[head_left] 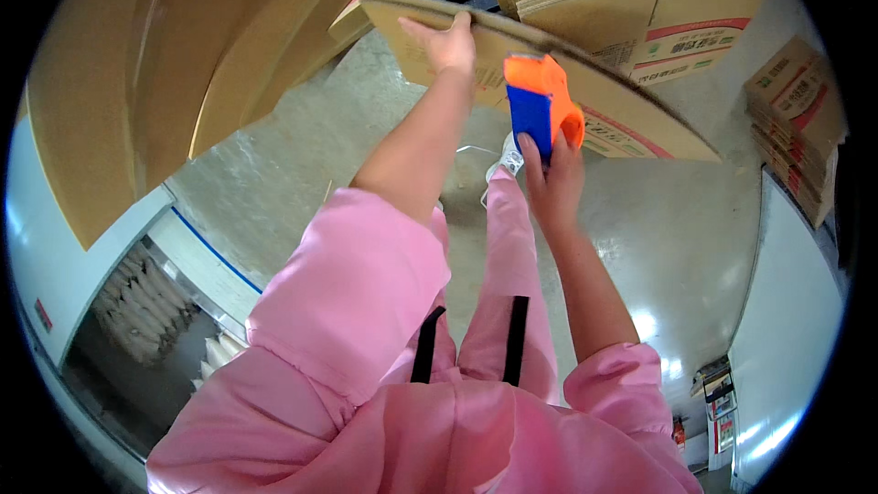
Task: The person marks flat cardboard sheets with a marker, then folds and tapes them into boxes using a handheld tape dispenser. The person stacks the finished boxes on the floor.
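Note:
A flattened cardboard box (489, 73) stands on edge in front of me, its long upper edge slanting down to the right. My left hand (450, 44) is closed on that upper edge near its left end, with the thumb over the top. Just right of it, my right hand (558, 178) is wrapped round an orange and blue tape dispenser (529, 114). The dispenser points upward and overlaps the box in view; whether it touches the cardboard I cannot tell. Part of the box is hidden behind the dispenser and my left hand.
Large brown cardboard sheets (101, 64) lean at the left. A stack of flattened cartons (640, 0) stands at the back right, with a smaller stack (800, 119) at the far right. White-topped tables (796, 311) flank me on both sides. Several pale packs (142, 306) lie lower left.

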`<state>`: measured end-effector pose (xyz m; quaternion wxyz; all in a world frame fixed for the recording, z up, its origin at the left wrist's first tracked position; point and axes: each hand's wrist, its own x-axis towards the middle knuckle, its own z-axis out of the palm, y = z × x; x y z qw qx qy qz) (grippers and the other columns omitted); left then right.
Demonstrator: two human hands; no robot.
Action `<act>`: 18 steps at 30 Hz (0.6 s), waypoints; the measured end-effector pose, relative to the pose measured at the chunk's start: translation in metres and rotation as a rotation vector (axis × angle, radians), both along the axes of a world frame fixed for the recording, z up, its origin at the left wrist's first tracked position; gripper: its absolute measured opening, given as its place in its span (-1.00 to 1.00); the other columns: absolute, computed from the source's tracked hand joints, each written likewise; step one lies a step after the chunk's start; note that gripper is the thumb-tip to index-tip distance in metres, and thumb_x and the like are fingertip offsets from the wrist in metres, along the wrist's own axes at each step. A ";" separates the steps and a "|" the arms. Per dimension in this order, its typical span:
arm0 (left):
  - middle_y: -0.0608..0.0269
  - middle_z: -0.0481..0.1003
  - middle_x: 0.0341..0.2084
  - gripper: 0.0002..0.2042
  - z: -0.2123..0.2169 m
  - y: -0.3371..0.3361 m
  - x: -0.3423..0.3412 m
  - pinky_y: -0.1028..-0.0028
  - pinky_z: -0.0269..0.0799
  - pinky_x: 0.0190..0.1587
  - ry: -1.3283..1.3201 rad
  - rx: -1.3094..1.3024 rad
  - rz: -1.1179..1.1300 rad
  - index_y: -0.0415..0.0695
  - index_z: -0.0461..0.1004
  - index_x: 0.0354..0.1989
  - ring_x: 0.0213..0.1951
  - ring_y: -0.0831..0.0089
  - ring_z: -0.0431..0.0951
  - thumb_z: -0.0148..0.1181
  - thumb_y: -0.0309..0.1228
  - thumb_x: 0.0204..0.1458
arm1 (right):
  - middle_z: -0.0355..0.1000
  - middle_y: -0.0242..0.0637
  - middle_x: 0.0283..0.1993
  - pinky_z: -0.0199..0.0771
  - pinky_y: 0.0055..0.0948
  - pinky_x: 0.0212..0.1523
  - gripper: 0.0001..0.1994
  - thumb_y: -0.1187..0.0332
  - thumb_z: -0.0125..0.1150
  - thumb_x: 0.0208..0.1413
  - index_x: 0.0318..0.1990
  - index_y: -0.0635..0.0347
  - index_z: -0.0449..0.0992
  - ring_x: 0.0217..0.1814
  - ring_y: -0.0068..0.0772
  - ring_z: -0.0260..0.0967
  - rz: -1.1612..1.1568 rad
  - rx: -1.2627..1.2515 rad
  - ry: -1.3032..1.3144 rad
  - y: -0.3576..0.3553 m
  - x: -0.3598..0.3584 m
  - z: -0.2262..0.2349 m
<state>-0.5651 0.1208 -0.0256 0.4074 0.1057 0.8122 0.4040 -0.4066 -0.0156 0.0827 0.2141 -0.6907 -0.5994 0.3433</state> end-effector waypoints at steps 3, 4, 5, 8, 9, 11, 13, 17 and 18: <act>-0.10 -0.21 0.53 0.14 -0.005 -0.037 -0.011 0.35 -0.15 0.50 -0.016 0.032 0.087 -0.18 -0.57 0.52 0.50 0.09 -0.05 0.24 -0.56 -0.09 | 0.49 -0.03 -0.40 0.40 -0.11 -0.09 -0.70 0.17 0.29 0.17 -0.33 0.26 0.44 -0.28 0.06 0.47 0.207 0.218 -0.135 0.022 -0.014 0.006; -0.12 -0.22 0.52 0.14 -0.018 -0.062 -0.019 0.36 -0.15 0.50 -0.018 0.058 0.049 -0.17 -0.59 0.51 0.50 0.08 -0.05 0.22 -0.59 -0.11 | 0.50 -0.03 -0.39 0.39 -0.12 -0.05 -0.70 0.18 0.29 0.16 -0.32 0.26 0.44 -0.27 0.05 0.48 0.240 0.173 -0.144 0.017 -0.017 0.004; -0.16 -0.21 0.51 0.15 -0.015 -0.075 -0.024 0.35 -0.13 0.49 -0.014 0.002 0.006 -0.16 -0.63 0.50 0.50 0.08 -0.05 0.19 -0.62 -0.13 | 0.50 -0.03 -0.38 0.38 -0.13 -0.02 -0.71 0.19 0.30 0.15 -0.32 0.26 0.44 -0.26 0.03 0.49 0.268 0.132 -0.155 0.010 -0.018 0.002; -0.19 -0.09 0.48 0.16 -0.002 -0.120 -0.040 0.34 -0.01 0.45 -0.028 -0.064 -0.127 -0.16 -0.68 0.49 0.46 0.09 0.06 0.15 -0.66 -0.13 | 0.54 -0.06 -0.30 0.37 -0.11 0.03 -0.71 0.20 0.28 0.17 -0.22 0.28 0.45 -0.16 -0.03 0.49 0.323 0.142 -0.295 -0.034 -0.022 -0.007; -0.19 -0.03 0.46 0.15 0.004 -0.140 -0.043 0.34 0.04 0.44 -0.043 -0.072 -0.178 -0.17 -0.68 0.48 0.44 0.09 0.11 0.14 -0.67 -0.13 | 0.55 -0.07 -0.28 0.37 -0.11 0.04 -0.70 0.20 0.28 0.17 -0.19 0.29 0.46 -0.14 -0.03 0.49 0.332 0.166 -0.358 -0.051 -0.022 -0.008; -0.16 0.18 0.36 0.11 0.045 -0.171 -0.055 0.34 0.20 0.36 -0.354 -0.127 -0.220 -0.18 -0.66 0.49 0.34 0.14 0.29 0.14 -0.70 -0.07 | 0.55 -0.11 -0.28 0.34 -0.09 0.10 -0.71 0.20 0.26 0.16 -0.18 0.25 0.45 -0.12 -0.08 0.50 0.323 0.081 -0.432 -0.077 -0.021 -0.008; -0.13 0.26 0.31 0.08 0.031 -0.229 -0.086 0.34 0.25 0.33 -0.177 -0.029 -0.328 -0.18 -0.62 0.50 0.29 0.17 0.35 0.14 -0.71 -0.03 | 0.54 -0.15 -0.26 0.34 -0.10 0.12 -0.73 0.21 0.27 0.12 -0.20 0.21 0.44 -0.12 -0.11 0.51 0.357 0.105 -0.466 -0.097 -0.032 0.001; -0.13 0.39 0.22 0.03 0.072 -0.291 -0.188 0.25 0.46 0.14 -0.070 0.039 -0.765 -0.02 -0.53 0.53 0.11 0.11 0.55 0.12 -0.64 0.02 | 0.52 -0.07 -0.27 0.45 -0.07 -0.05 -0.77 0.26 0.24 0.16 -0.14 0.20 0.48 -0.13 0.02 0.50 0.278 0.077 -0.453 -0.130 -0.012 0.006; -0.14 0.41 0.21 0.03 0.091 -0.305 -0.218 0.22 0.49 0.11 0.061 -0.118 -0.940 0.02 -0.53 0.53 0.06 0.06 0.57 0.11 -0.63 0.02 | 0.54 -0.08 -0.29 0.46 -0.08 -0.06 -0.77 0.22 0.23 0.22 -0.15 0.20 0.51 -0.15 0.02 0.51 0.087 0.048 -0.454 -0.143 -0.003 0.013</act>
